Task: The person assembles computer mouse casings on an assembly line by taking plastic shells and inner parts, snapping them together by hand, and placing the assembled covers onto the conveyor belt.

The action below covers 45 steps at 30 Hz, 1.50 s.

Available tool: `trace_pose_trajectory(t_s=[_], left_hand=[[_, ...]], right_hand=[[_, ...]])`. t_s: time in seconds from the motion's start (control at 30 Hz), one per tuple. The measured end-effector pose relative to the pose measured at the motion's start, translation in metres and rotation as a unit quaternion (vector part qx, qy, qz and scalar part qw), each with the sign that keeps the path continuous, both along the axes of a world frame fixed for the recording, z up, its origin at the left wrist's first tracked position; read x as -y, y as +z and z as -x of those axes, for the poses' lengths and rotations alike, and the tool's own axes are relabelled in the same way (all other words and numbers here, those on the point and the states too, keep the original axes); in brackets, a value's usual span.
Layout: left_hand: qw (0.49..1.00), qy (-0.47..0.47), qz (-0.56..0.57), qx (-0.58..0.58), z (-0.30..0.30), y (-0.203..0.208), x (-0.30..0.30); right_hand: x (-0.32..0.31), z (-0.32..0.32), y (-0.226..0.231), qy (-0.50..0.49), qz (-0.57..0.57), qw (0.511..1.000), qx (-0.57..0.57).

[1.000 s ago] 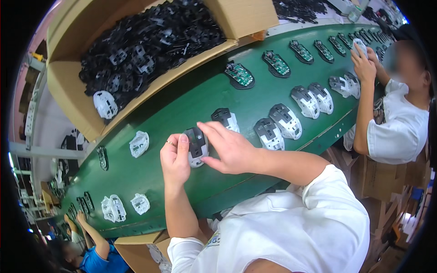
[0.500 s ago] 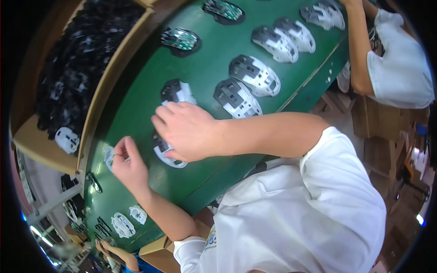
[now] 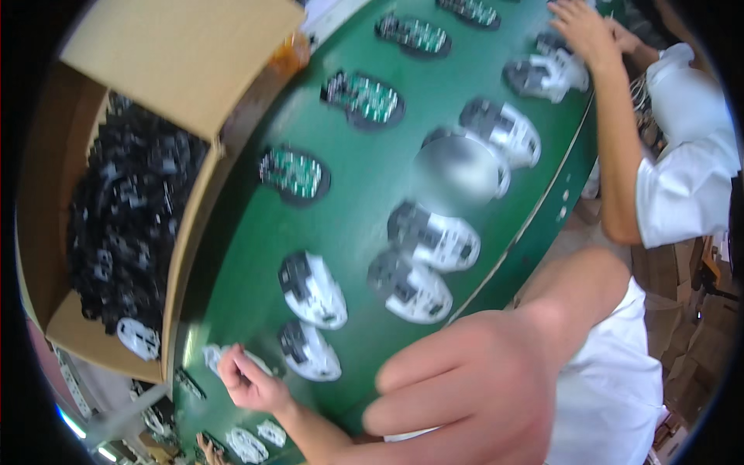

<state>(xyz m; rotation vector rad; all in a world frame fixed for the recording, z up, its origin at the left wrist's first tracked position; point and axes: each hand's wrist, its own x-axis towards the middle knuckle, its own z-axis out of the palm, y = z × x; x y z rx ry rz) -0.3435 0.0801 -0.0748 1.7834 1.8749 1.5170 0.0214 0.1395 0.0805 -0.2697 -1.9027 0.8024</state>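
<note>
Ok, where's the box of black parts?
In the head view, the box is at left, beside the green table, up and left of the left hand.

Left hand (image 3: pixel 252 384): a white shell (image 3: pixel 213 357) sits just beyond it, and mouse shells (image 3: pixel 318 294) crowd me on its right.
Box (image 3: pixel 188 256): its wall blocks me beyond and left of the left hand.
Table (image 3: pixel 364 186): beyond both hands, I could pass between the shells and the circuit boards (image 3: pixel 298 174).
Right hand (image 3: pixel 473 387): paired shells (image 3: pixel 422 291) lie beyond it, in my way.
Co-worker's hand (image 3: pixel 585 32): an obstacle well beyond the right hand.
</note>
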Motion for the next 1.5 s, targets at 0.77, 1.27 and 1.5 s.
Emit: trace_pose_trajectory(t_s=[0.77, 1.27, 1.5], left_hand=[[0.646, -0.399, -0.036, -0.65, -0.244, 0.146, -0.357], [0.763, -0.261, -0.345, -0.48, -0.159, 0.205, -0.216], [0.83, -0.21, -0.33, -0.397, -0.118, 0.185, -0.179]], right_hand=[[-0.07, -0.056, -0.087, -0.202, 0.048, 0.978, 0.021], [-0.069, -0.077, -0.091, -0.265, 0.062, 0.962, -0.008], [-0.082, -0.058, -0.094, -0.316, 0.12, 0.938, 0.077]])
